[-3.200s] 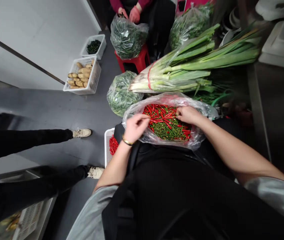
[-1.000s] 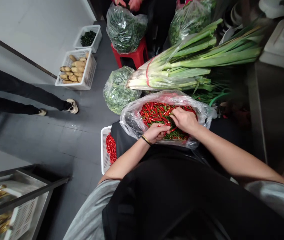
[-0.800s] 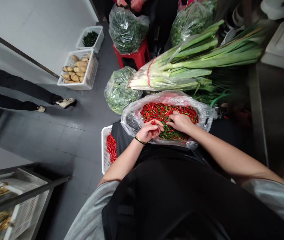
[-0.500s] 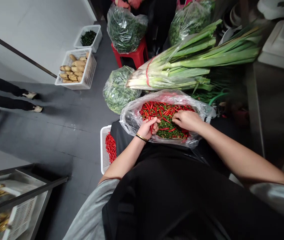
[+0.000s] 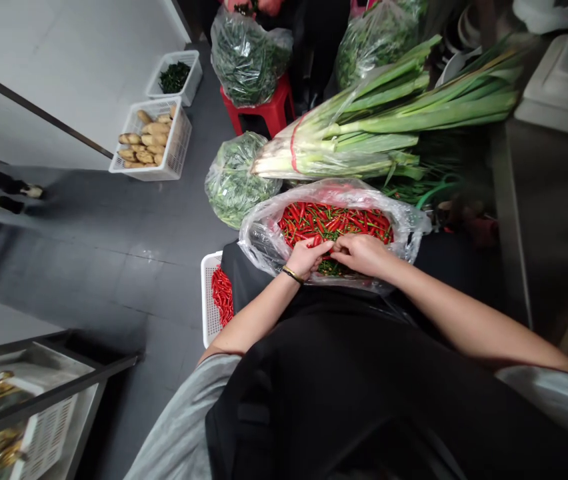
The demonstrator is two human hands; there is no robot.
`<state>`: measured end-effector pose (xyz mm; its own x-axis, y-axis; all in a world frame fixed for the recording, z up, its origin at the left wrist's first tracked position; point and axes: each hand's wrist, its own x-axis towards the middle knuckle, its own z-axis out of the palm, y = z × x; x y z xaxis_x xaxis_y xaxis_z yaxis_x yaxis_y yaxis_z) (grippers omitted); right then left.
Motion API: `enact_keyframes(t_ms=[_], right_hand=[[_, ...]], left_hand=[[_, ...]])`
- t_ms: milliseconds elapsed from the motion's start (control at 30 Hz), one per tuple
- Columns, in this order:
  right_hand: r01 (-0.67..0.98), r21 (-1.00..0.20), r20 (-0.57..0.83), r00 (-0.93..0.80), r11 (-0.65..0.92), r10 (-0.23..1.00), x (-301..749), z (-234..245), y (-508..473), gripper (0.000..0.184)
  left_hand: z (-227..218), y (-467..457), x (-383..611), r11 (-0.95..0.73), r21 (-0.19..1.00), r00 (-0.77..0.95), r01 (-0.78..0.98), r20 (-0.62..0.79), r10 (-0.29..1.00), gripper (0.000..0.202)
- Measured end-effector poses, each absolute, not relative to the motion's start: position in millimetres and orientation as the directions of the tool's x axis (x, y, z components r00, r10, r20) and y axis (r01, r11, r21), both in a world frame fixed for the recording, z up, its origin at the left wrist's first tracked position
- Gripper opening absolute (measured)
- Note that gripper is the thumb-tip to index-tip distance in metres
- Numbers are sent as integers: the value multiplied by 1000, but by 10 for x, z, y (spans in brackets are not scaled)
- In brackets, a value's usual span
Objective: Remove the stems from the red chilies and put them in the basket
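A clear plastic bag (image 5: 257, 241) lies wide across my lap, filled with red chili peppers (image 5: 309, 219) on green stems. Over its near side, my left hand (image 5: 309, 259) is closed around red chilies, one of which shows above the thumb. My right hand (image 5: 361, 255) is pinched shut right beside the left thumb, at the green stem end of a chili; the fingertips partly hide what they grip. By my left leg stands a white basket (image 5: 207, 303) holding loose red chilies (image 5: 222, 297) without visible green stems.
Beyond the bag lie long leeks (image 5: 309, 143) tied with red tape and a bag of greens (image 5: 239, 183). Another greens bag (image 5: 249, 63) rests on a red stool (image 5: 259, 117), near another person's hands. Potato-like roots fill a crate (image 5: 177, 150). Someone's feet (image 5: 31, 191) stand left.
My right hand has moved left and my left hand slightly right, so their fingertips now meet over the chilies. At the left, the other person's legs have shifted farther out of view.
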<state>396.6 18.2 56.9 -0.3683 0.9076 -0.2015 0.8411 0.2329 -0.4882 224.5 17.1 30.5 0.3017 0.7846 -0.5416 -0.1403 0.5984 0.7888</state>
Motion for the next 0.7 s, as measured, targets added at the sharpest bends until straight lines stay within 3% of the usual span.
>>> enact_keyframes(t_ms=[100,233,300,367,433,500,567,633,700], right_hand=[[735,-652,-141,-356,184,924,3978,624,248,28],[514,-817,-57,-524,262,850,3939,715,419,31],[538,-764,35,-514,355,857,3889,748,440,33],[671,-615,114,-445,415,888,3839,760,409,34],[787,-470,139,-381,400,914,3806,752,346,37],[823,-449,129,-325,348,937,3791,736,276,37],[750,-600,89,-282,278,955,3790,728,213,37],[538,-831,-14,-281,145,959,3810,732,168,39],[285,-958,-118,-339,-18,933,3877,737,157,41]], left_hand=[[385,231,2197,411,912,308,23,-397,865,51],[530,319,2098,227,958,419,175,-281,863,45],[566,349,2094,228,962,394,153,-271,878,44],[574,360,2120,280,954,355,108,-300,886,46],[572,349,2153,371,926,333,72,-373,866,47],[591,317,2167,458,887,355,59,-448,821,45],[648,278,2155,464,883,436,66,-444,783,45],[732,246,2124,365,929,520,65,-344,782,43],[802,234,2084,247,968,561,51,-233,794,38]])
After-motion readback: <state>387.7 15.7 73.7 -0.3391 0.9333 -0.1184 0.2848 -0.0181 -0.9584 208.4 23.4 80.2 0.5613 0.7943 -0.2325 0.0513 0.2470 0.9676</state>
